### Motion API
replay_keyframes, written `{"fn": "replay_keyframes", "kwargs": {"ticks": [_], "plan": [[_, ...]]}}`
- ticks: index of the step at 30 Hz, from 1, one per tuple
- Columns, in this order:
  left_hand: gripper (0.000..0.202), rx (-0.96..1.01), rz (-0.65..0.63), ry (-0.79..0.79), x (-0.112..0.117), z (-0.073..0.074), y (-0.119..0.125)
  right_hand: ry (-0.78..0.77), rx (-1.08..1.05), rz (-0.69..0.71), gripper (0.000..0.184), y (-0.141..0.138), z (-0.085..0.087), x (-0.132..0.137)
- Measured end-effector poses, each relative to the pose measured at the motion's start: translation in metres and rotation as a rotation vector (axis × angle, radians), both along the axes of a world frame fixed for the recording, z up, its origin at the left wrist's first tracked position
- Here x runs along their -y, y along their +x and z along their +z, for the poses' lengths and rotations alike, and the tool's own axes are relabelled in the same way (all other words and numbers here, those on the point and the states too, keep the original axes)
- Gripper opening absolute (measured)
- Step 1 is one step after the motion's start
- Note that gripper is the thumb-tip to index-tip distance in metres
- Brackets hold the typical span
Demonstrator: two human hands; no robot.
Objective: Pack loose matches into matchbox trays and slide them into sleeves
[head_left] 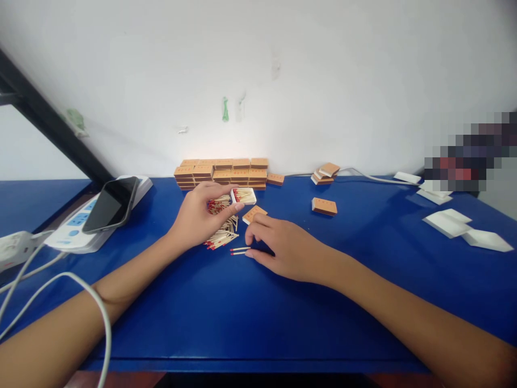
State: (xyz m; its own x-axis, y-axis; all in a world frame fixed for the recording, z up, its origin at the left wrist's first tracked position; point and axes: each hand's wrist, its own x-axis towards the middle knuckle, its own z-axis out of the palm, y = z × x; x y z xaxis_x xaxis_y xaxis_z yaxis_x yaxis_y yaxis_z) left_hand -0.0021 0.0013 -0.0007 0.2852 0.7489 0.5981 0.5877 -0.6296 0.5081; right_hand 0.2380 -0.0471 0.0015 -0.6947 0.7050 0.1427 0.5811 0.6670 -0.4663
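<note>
My left hand (197,213) has its grip clamped, thumb and forefinger, on the near corner of an open matchbox tray (243,195) at the middle of the blue desk (226,318). That hand covers part of the heap of red-tipped matches (222,230) just below the tray. My right hand (283,245) lies knuckles-up, its thumb tip touching two loose matches (240,250). Its curled fingers hide the rest, so I cannot tell whether that grip is closed on anything. An orange sleeve (254,214) peeks out just behind them.

A blurred block masks the far right, and both forearms run out of frame. Stacked matchboxes (222,173) line the wall, and a phone (112,203) crowds the left. Bare desk lies open from my hands to the front edge.
</note>
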Motion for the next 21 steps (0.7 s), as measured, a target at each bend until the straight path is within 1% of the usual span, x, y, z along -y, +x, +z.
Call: {"fn": "replay_keyframes", "kwargs": {"ticks": [1,3,6,10,13,17,19,21], "plan": [[0.041,0.001,0.001,-0.001,0.000,0.000,0.000,-0.002,-0.002,-0.003,0.007,-0.001,-0.001,0.000],[0.042,-0.001,0.002,-0.006,0.000,0.000,0.000,-0.008,-0.012,-0.003,0.002,-0.003,-0.005,0.000],[0.040,-0.004,-0.006,-0.007,-0.001,0.000,0.000,-0.008,0.003,-0.015,0.013,-0.007,-0.008,0.001],[0.042,-0.012,-0.017,-0.006,-0.003,-0.001,-0.001,0.001,-0.011,-0.022,0.013,-0.002,-0.005,-0.004],[0.045,-0.023,-0.042,-0.017,-0.003,-0.002,-0.001,0.092,-0.157,-0.073,0.013,0.010,0.002,-0.015],[0.043,-0.028,-0.105,-0.053,0.001,-0.001,0.002,0.255,-0.368,-0.213,0.010,0.023,0.006,-0.030],[0.041,-0.025,-0.132,-0.070,0.004,-0.001,0.004,0.275,-0.394,-0.240,0.009,0.025,0.004,-0.033],[0.039,-0.019,-0.157,-0.080,0.006,-0.001,0.004,0.276,-0.378,-0.225,0.009,0.024,0.002,-0.034]]}}
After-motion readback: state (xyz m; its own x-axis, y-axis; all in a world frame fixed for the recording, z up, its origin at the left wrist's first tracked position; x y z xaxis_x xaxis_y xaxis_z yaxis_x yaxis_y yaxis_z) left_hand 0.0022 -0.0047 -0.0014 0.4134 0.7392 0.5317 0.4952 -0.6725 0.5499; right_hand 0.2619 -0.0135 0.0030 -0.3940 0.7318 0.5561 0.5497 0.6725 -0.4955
